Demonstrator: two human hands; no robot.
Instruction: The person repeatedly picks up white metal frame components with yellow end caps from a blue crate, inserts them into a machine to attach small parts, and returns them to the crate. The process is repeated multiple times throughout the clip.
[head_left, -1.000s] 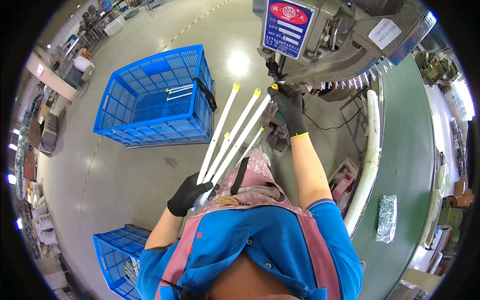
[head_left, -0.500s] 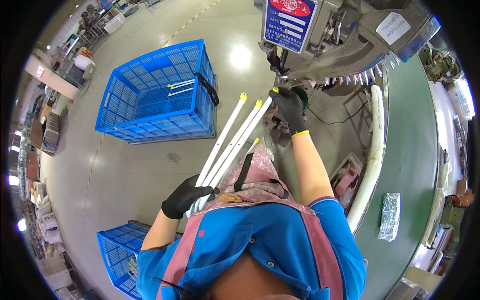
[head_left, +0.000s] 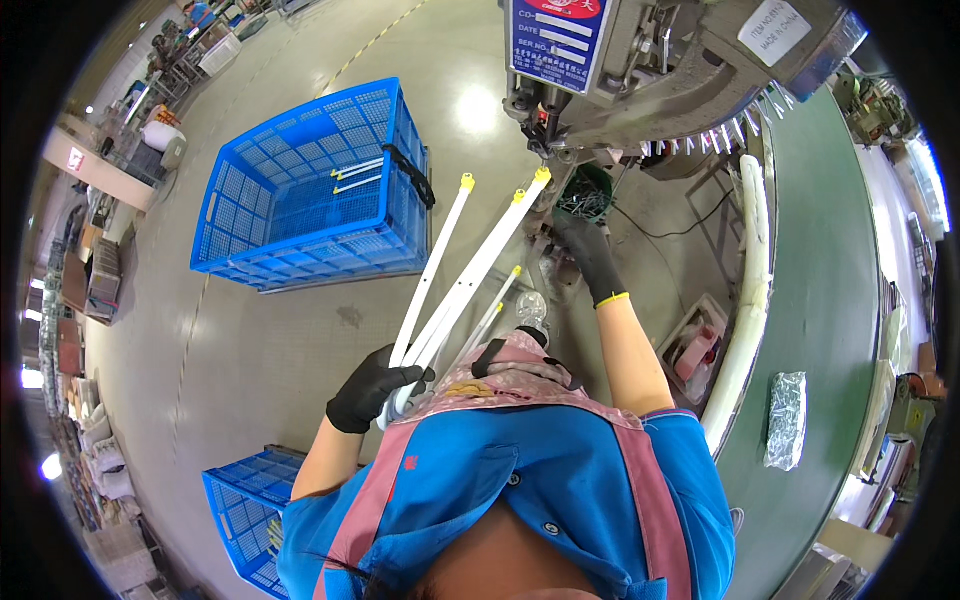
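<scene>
Tubes [head_left: 466, 285], white with yellow tips, fan out from the left hand [head_left: 374, 390], a black-gloved fist closed around their lower ends in front of the apron [head_left: 520, 372]. Two of them lie nearly side by side, their tips close below the head of the machine [head_left: 650, 75]; a third leans off to the left, apart from them toward its tip. Narrower yellow-tipped tubes show to their right, over the apron; whether the left hand grips these too, I cannot tell.

The right hand [head_left: 584, 245], gloved alike, reaches to the near edge of a green bin [head_left: 606, 205] of small metal pieces [head_left: 584, 188], under the machine. Its fingertips are hidden, so whether it is pinching anything cannot be told.

Beyond the tubes, to the left, a blue crate [head_left: 300, 255] stands on the floor [head_left: 250, 370] with a few like tubes inside. A smaller-looking crate [head_left: 228, 520] sits at lower left. On the right, a silvery packet [head_left: 786, 420] lies on a green surface [head_left: 825, 270].
</scene>
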